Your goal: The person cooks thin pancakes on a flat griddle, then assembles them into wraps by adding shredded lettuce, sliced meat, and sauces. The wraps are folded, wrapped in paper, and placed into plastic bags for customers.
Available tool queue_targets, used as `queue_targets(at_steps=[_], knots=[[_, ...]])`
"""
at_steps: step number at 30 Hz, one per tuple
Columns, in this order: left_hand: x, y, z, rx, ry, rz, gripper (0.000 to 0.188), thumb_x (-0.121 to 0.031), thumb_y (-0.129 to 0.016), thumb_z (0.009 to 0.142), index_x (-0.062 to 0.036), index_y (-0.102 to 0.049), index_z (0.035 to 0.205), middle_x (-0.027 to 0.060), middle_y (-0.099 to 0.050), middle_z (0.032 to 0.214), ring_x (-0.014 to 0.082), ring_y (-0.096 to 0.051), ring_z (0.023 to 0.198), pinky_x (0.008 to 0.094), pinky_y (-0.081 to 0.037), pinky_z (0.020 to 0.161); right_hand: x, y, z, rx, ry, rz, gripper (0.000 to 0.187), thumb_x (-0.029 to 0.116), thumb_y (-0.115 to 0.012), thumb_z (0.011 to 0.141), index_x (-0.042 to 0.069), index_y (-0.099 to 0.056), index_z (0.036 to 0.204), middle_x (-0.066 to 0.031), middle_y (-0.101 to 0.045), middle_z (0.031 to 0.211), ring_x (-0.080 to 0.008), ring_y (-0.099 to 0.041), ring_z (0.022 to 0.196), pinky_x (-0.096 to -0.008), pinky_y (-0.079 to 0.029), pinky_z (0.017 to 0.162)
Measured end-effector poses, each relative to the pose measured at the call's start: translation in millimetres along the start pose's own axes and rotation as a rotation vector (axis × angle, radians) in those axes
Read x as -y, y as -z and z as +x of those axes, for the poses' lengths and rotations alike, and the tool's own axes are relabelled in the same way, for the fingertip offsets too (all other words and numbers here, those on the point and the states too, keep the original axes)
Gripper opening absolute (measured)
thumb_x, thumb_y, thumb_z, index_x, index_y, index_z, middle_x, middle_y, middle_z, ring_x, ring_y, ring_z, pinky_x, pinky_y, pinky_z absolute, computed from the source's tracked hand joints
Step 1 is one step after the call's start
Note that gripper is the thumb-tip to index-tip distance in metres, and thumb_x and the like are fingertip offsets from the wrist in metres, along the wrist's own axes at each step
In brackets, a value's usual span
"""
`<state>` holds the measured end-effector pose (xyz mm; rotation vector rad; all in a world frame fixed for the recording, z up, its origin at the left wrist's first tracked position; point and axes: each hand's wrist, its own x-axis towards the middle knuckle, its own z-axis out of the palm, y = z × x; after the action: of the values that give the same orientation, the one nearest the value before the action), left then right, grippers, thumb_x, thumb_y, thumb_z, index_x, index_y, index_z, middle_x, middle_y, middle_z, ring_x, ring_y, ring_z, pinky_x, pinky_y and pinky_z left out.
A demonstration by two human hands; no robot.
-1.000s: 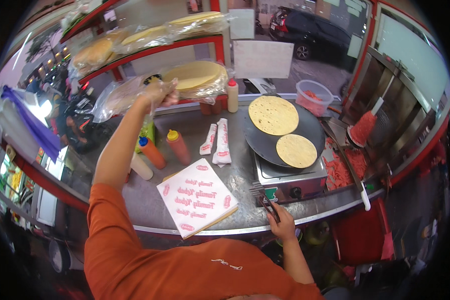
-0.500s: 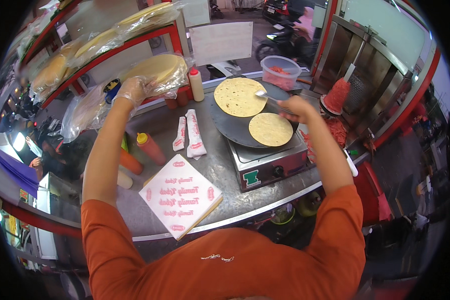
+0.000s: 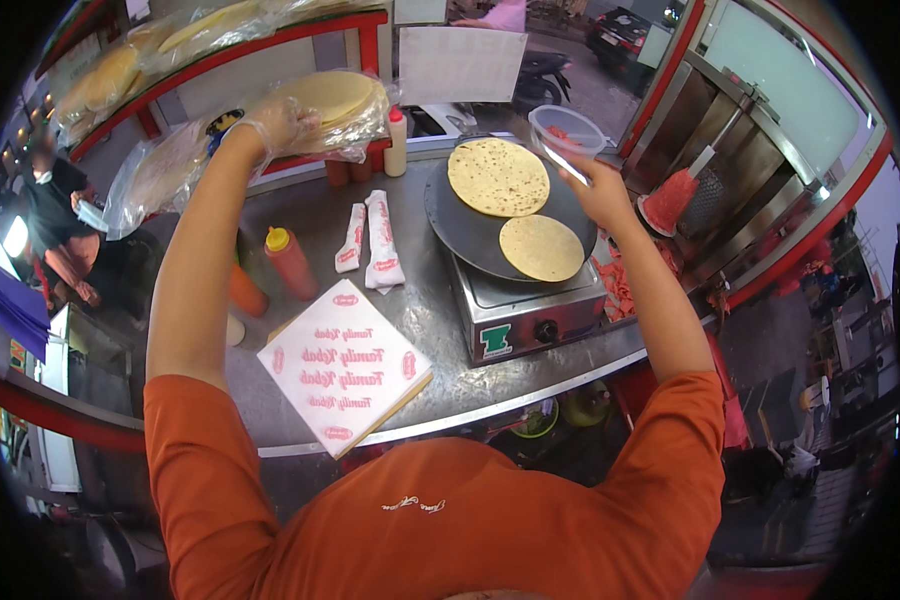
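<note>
My left hand (image 3: 278, 127), in a clear plastic glove, is closed at the near edge of a flatbread stack (image 3: 330, 96) in a plastic bag on the shelf; what its fingers grip is hidden. My right hand (image 3: 602, 195) grips a metal spatula (image 3: 567, 166), raised off the right side of the black round griddle (image 3: 460, 238). Its tip is hard to make out before the tub. A large brown-spotted flatbread (image 3: 498, 177) lies on the griddle's far part, and a smaller paler flatbread (image 3: 541, 248) sits nearer, at its front edge. The gas stove (image 3: 530, 325) stands beneath.
Paper wrappers (image 3: 345, 365) lie stacked near the counter's front edge, with two wrapped rolls (image 3: 380, 245) behind. Sauce bottles (image 3: 290, 265) stand to the left, another bottle (image 3: 396, 142) by the shelf. A plastic tub (image 3: 567, 132), sliced meat (image 3: 618, 285) and a meat spit (image 3: 670, 200) are right.
My right hand has lifted the spatula off the large flatbread, which has shifted slightly and now shows more brown spots. My left hand stays at the bagged stack. The view has shifted a little.
</note>
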<state>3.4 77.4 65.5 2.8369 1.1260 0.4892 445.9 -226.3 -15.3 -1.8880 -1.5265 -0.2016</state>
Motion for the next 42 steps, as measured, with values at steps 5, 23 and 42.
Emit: queue_targets(at_steps=[5,23,42], knots=[[12.2,-3.9,6.9,0.005,-0.079,0.082,0.045,-0.045,-0.063,0.102,-0.0055,-0.076,0.120,0.0240,-0.074,0.113,0.0402,-0.072,0.105,0.0444,-0.055,0.091,-25.1,-26.9,-36.3,0.047,-0.150,-0.290,0.045,0.040,-0.070,0.096,0.006,-0.074,0.124,-0.0246,-0.073,0.114,-0.0423,-0.069,0.109,-0.0503,-0.054,0.094],[37.6,-18.2,6.0,-0.029,-0.135,0.129,0.045,-0.046,-0.057,0.101,-0.0131,-0.076,0.125,0.0169,-0.072,0.128,0.0343,-0.067,0.121,0.0433,-0.050,0.107,-107.4,25.2,-141.7,-0.258,-0.288,0.030,0.048,0.035,-0.062,0.106,-0.005,-0.067,0.131,-0.0227,-0.073,0.123,-0.0311,-0.070,0.111,-0.0391,-0.051,0.099],[27.4,-20.9,-2.9,-0.102,-0.091,0.099,0.039,-0.042,-0.058,0.098,-0.0186,-0.078,0.124,0.0115,-0.072,0.131,0.0321,-0.067,0.122,0.0435,-0.048,0.109,-123.6,17.1,-176.7,-0.270,-0.207,-0.038,0.047,0.031,-0.067,0.104,-0.003,-0.064,0.136,-0.0189,-0.074,0.105,-0.0264,-0.069,0.081,-0.0374,-0.055,0.074]])
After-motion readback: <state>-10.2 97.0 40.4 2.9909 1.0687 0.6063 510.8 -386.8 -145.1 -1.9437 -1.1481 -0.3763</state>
